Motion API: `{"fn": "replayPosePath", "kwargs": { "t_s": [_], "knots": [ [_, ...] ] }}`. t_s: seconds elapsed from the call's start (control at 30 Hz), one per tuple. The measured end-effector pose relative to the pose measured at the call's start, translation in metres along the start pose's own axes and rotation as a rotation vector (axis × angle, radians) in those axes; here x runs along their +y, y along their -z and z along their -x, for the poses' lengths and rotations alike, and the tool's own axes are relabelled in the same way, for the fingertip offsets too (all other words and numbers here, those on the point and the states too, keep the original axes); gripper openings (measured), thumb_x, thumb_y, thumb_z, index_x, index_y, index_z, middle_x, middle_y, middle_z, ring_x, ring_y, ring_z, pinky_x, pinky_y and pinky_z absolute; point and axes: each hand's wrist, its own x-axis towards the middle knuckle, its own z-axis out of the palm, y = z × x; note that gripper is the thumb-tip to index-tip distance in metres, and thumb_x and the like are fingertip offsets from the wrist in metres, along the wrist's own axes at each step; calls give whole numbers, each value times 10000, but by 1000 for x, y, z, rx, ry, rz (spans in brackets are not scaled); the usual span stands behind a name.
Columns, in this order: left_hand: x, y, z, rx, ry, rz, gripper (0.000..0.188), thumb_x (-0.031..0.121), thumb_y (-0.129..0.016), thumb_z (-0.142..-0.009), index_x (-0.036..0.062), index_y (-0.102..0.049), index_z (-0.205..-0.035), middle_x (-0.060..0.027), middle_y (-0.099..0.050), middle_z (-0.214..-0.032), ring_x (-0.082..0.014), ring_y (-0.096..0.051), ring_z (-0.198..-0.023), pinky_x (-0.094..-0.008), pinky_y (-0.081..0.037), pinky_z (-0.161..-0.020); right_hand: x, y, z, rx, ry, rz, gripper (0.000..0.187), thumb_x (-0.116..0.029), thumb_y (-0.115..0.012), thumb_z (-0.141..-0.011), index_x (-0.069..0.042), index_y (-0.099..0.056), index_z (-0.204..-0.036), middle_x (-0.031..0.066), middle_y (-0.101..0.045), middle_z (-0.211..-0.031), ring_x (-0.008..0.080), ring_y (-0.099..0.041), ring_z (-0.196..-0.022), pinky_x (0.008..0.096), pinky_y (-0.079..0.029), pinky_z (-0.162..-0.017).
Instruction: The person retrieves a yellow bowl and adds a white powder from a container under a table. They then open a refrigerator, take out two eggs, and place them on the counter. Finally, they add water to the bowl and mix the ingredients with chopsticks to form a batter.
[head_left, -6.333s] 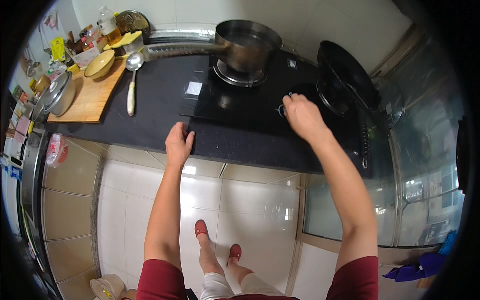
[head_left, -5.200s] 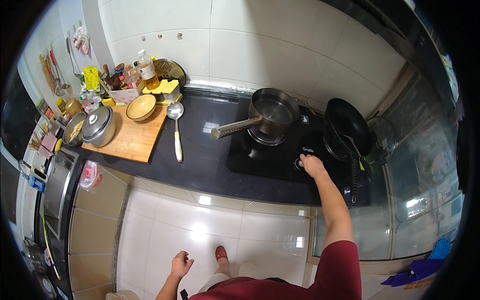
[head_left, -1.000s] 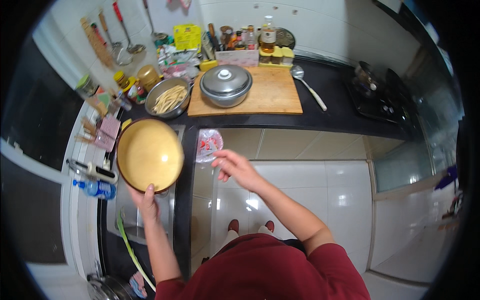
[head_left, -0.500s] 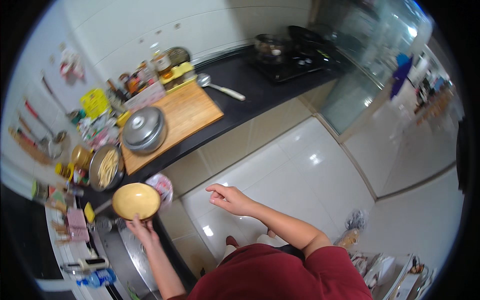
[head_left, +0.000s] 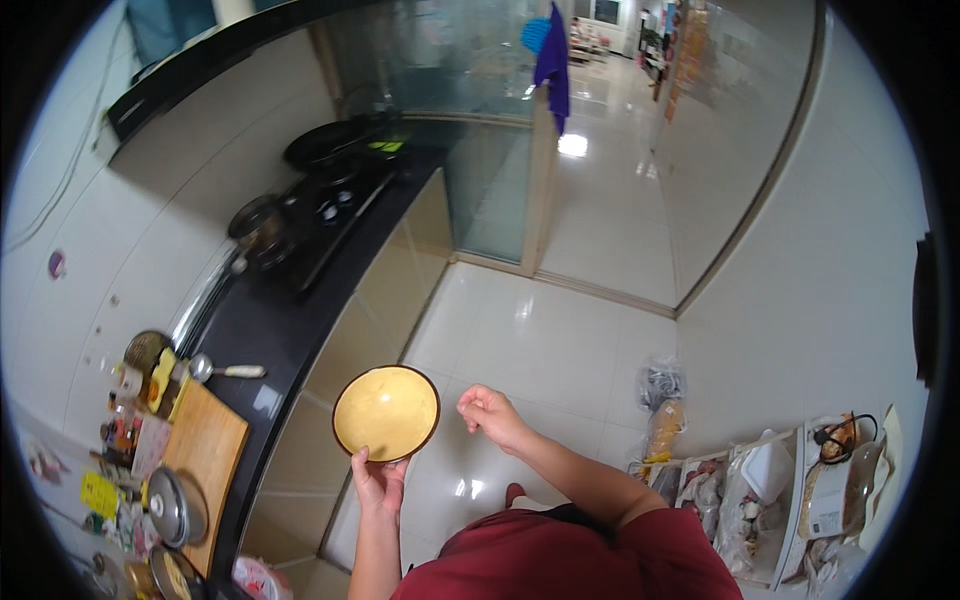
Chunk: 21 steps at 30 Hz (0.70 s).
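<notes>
Left hand (head_left: 380,482) clamped on near rim of yellow bowl (head_left: 386,412), held above floor (head_left: 545,345), off tabletop (head_left: 262,325). Right hand (head_left: 492,418) curled beside it, can't tell if closed. One-sided grip: slipping thumb could tip bowl.

"What's at the worktop (head_left: 255,322) end by the glass partition (head_left: 490,190)?"
"The stove (head_left: 312,250), with a wok (head_left: 322,148) nearer the glass and a saucepan (head_left: 262,235) behind."
"Then?"
"A ladle (head_left: 245,371), then the cutting board (head_left: 215,432) near the front edge, a lidded pot (head_left: 174,507) on it."
"The bowl (head_left: 385,412)?"
"In the left hand (head_left: 377,485), beyond the front edge, left of the right hand (head_left: 494,416)."
</notes>
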Motion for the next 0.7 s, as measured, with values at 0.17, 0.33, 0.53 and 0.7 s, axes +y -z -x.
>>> {"fn": "replayPosePath", "kwargs": {
  "t_s": [0.17, 0.33, 0.53, 0.7],
  "knots": [
    [-69, -95, -84, -56, 154, -109, 650, 360, -622, -796, 48, -405, -1324, -156, -471, -1319, -307, -499, -1194, -467, -444, -1006, -85, 98, -30, 65, 161, -145, 25, -75, -550, -914, -59, -538, -930, 0, -545, -757, 93, -518, -667, 257, -445, -646],
    [-117, -177, -169, -152, 216, -173, 644, 304, -637, -793, 41, -391, -1327, -146, -461, -1326, -316, -499, -1203, -477, -475, -973, -125, 172, -79, 146, 270, -188, 22, -67, -544, -912, -62, -545, -933, -4, -554, -774, 94, -529, -689, 258, -449, -671],
    [-182, -256, -280, -203, 327, -261, 665, 321, -631, -776, 50, -386, -1332, -139, -441, -1323, -303, -486, -1196, -450, -471, -993, -137, 280, -152, 287, 212, -95, 43, -73, -574, -892, -49, -550, -918, 1, -552, -819, 91, -519, -689, 246, -447, -654],
    [-238, -330, -388, -272, 498, -332, 625, 321, -626, -796, 59, -415, -1323, -132, -465, -1300, -286, -487, -1182, -436, -456, -990, -178, 383, -194, 461, 251, -54, 59, -91, -589, -890, -45, -562, -913, 4, -552, -792, 98, -533, -690, 252, -454, -644]
  ]
}}
